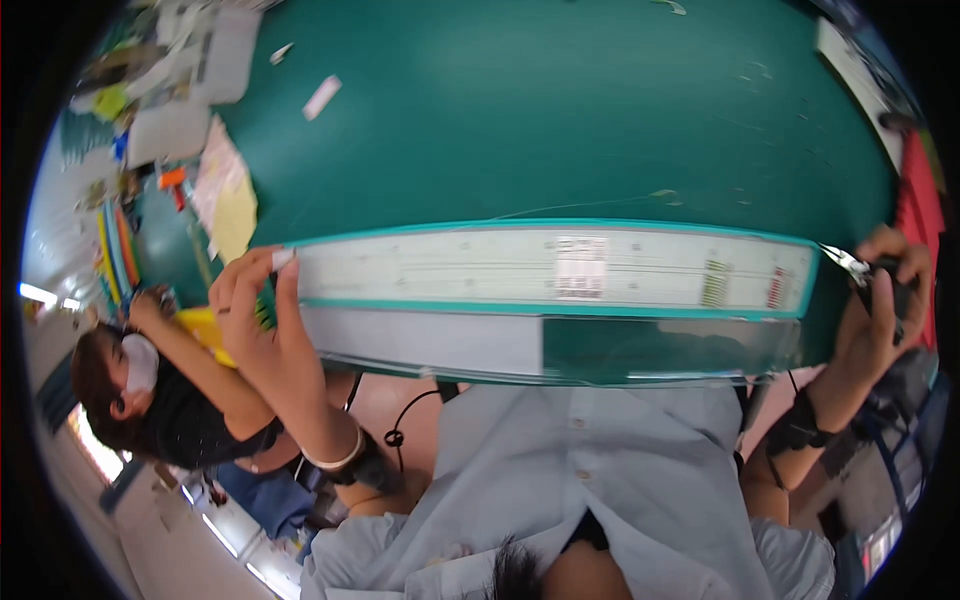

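Observation:
A long, flat case (430, 268) with a teal edge and a pale panel lies across the near side of the table in front of me. My left hand (265, 310) is closed at its left end, thumb and bent fingers together, with white on one fingertip. Whether a thin line is also pinched there cannot be made out. My right hand (890, 300) grips small pliers (850, 263) with dark handles, their metal jaws pointing left, close to the case's right end. A white label (581, 268) and green and red marks sit on the panel. Thin lines run along it.
The green table (560, 120) carries a small white strip (322, 97), a yellowish paper sheet (232, 195) and thin coiled lines (665, 196). A clear strip (670, 347) borders the near edge. A masked co-worker (150, 390) works at left. A red object (915, 220) stands at far right.

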### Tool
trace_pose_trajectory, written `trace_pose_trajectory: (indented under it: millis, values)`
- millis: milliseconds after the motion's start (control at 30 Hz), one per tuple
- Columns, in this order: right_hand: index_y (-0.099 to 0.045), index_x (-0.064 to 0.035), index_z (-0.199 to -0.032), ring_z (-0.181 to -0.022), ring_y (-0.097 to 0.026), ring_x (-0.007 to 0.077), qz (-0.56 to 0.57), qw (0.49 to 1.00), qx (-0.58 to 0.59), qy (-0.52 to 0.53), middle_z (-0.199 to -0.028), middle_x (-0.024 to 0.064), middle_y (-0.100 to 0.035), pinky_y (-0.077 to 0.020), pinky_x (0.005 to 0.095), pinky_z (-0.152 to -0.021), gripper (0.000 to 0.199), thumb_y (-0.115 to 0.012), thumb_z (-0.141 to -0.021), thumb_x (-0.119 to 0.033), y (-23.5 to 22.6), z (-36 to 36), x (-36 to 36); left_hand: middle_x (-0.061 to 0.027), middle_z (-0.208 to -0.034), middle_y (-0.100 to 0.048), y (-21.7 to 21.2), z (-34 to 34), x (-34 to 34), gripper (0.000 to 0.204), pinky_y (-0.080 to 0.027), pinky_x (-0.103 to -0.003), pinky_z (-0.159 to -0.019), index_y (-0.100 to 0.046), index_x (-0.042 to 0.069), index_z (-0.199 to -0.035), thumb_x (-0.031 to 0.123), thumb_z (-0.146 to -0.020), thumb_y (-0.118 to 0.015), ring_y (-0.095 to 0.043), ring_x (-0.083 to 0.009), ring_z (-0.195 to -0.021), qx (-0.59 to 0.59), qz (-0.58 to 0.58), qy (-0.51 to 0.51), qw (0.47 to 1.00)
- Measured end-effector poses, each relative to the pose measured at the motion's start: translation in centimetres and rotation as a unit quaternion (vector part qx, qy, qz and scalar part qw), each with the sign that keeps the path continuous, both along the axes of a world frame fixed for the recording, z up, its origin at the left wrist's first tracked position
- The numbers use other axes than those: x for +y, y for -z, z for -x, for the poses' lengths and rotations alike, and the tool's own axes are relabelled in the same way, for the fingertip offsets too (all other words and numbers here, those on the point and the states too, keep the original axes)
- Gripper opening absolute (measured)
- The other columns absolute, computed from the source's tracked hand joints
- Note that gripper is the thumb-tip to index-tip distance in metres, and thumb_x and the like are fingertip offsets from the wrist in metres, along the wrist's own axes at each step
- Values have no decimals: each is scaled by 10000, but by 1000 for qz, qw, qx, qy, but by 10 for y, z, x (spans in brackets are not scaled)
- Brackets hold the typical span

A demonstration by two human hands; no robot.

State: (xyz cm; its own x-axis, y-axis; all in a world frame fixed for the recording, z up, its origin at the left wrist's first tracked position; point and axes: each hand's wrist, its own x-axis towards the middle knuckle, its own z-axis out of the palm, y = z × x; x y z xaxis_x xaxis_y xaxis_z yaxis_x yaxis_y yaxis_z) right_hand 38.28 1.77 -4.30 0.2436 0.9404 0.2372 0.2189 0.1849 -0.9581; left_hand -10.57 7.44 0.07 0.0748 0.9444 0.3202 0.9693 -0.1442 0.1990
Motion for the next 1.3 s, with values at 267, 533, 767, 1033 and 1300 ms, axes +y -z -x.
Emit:
trace_pose_trajectory:
  millis: [267, 533, 767, 1033, 1300]
  values:
    - [-400, -62, -999, -907, -539, 203, -2, 1000, -9, -20, -976, 229, -609, -427, 307, -875, 237, -585, -855, -26, -19, 18, 4, -101, -821, -704, -22, -100, 8, 157, -557, -403, -826, -724, 2, -867, -94, -749, -760, -699, -270, -830, -116, 58, 181, 975]
    - [-388, -82, -978, -854, -550, 177, 14, 999, 47, -7, -928, 197, -633, -447, 272, -798, 279, -627, -834, -64, -24, 24, 5, -148, -919, -765, -24, -173, 20, 206, -588, -284, -789, -713, -51, -935, -103, -754, -796, -754, -206, -812, -167, 138, 262, 940]
    - [-367, -123, -991, -875, -548, 165, 89, 979, 148, -107, -966, 140, -617, -437, 267, -786, 636, -917, -687, -224, -27, 39, 18, -147, -912, -764, -7, -197, 25, 439, -577, -270, -764, -580, -70, -1188, -117, -794, -769, -756, -209, -844, -218, 163, 342, 899]
    - [-408, -99, -968, -906, -623, 198, 78, 967, 128, -207, -1011, 223, -657, -516, 300, -838, 544, -882, -703, -131, -22, 46, 34, -157, -887, -762, -5, -198, 28, 496, -575, -260, -785, -487, -44, -1202, -125, -799, -765, -746, -193, -855, -227, 197, 337, 892]
    - [-435, -90, -911, -868, -633, 197, 100, 970, 119, -188, -997, 236, -675, -530, 314, -810, 540, -911, -694, -225, -23, 53, 33, -161, -883, -760, -4, -195, 25, 493, -581, -277, -795, -482, -53, -1189, -112, -797, -776, -747, -202, -854, -234, 179, 350, 889]
